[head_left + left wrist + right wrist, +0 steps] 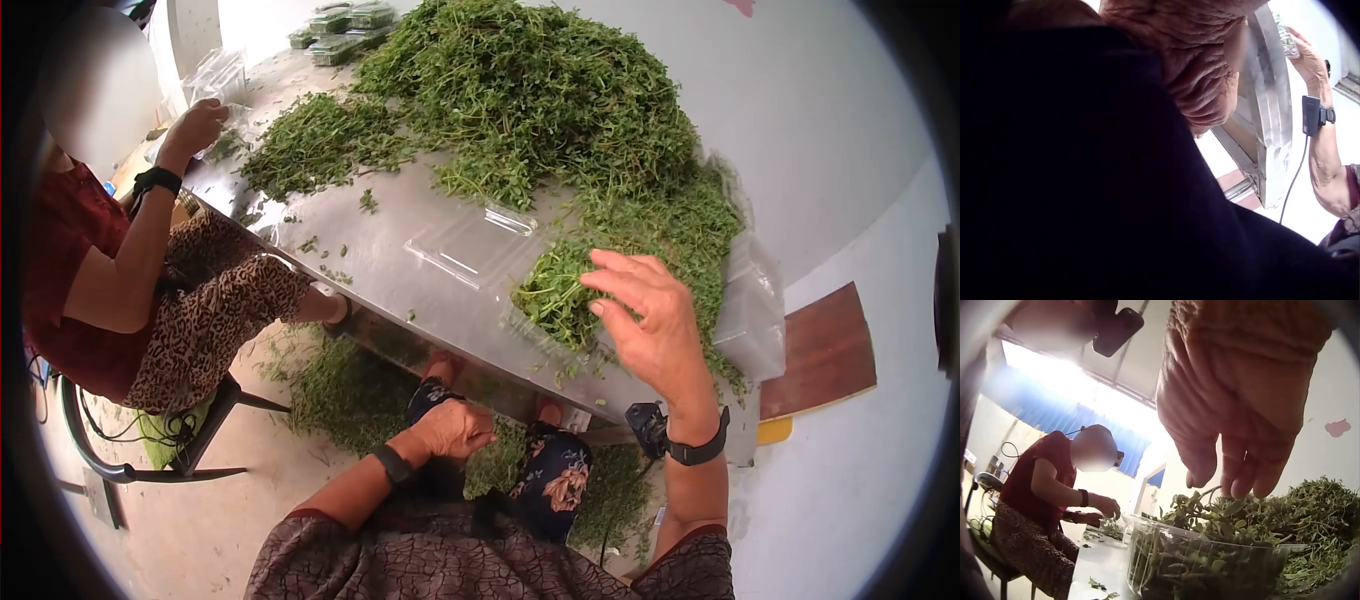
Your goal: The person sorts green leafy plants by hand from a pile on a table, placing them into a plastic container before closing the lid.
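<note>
Steel table [400,235] heaped with greens [540,90], right hand [650,325] fingers spread over herb-filled clear tray [560,300], left hand [455,428] loosely curled, empty, on lap.

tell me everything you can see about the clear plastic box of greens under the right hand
The clear plastic box is a thin, see-through clamshell tub with a rolled rim, and its open lid lies flat on the metal table. It sits upright near the table's front edge, beside the big heap of greens. It is packed with leafy green sprigs that rise above the rim. The right hand hovers over it, fingers spread and pointing down at the topmost sprigs; whether they touch is unclear.
</note>
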Demonstrator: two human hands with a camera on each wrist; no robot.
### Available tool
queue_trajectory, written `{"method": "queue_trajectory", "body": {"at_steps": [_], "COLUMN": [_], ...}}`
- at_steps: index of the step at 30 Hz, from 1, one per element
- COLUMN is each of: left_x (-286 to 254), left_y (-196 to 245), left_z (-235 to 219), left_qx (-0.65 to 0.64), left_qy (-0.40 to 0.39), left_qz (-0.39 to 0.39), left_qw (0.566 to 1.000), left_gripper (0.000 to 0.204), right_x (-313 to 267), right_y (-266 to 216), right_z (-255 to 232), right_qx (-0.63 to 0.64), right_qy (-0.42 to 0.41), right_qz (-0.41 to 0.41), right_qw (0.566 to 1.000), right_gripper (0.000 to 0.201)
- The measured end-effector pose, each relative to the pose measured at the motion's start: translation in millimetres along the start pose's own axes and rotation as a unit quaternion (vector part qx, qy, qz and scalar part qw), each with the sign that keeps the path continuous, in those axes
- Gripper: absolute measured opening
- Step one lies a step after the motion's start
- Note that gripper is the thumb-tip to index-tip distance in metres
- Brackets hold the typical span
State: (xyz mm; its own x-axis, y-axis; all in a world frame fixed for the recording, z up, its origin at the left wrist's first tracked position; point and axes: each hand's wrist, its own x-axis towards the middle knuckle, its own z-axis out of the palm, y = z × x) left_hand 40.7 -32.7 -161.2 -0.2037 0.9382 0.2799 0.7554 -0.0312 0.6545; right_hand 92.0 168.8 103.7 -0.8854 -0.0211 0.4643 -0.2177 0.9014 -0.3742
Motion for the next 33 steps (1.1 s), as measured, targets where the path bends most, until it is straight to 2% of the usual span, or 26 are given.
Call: {"method": "queue_trajectory", "body": {"at_steps": [2,5,12,14,18,20,24,29,33], "left_x": [1,1,1,2,0,0,0,0,-1], "left_y": [-1,-2,0,1,-2,-3,-2,-3,2], "left_z": [2,3,3,3,6,7,5,9,5], "left_qx": [-0.001,0.002,-0.025,-0.018,-0.022,-0.024,-0.03,-0.013,-0.006], "left_qy": [0.002,0.002,-0.004,-0.002,0.021,0.019,0.018,0.012,0.018], "left_qz": [-0.002,-0.005,-0.03,-0.027,-0.024,-0.023,-0.026,-0.026,-0.027], "left_qw": [1.0,1.0,0.999,0.999,0.999,0.999,0.999,1.0,0.999], "left_gripper": [0.023,0.023,0.027,0.028,0.028,0.027,0.025,0.025,0.025], "right_x": [2,1,3,3,1,3,14,28,36], "right_y": [-2,6,3,3,3,0,-21,-30,-22], "right_z": [5,18,20,27,30,24,15,27,43], "right_qx": [0.013,-0.037,-0.028,-0.017,-0.032,-0.024,-0.026,-0.071,-0.102], "right_qy": [0.007,-0.046,-0.045,-0.088,-0.081,-0.05,-0.011,-0.069,-0.095], "right_qz": [-0.019,-0.085,-0.096,-0.095,-0.11,-0.122,-0.105,-0.048,-0.047], "right_qw": [1.0,0.995,0.994,0.991,0.99,0.991,0.994,0.994,0.989], "right_gripper": [0.023,0.019,0.019,0.021,0.022,0.021,0.019,0.024,0.026]}}
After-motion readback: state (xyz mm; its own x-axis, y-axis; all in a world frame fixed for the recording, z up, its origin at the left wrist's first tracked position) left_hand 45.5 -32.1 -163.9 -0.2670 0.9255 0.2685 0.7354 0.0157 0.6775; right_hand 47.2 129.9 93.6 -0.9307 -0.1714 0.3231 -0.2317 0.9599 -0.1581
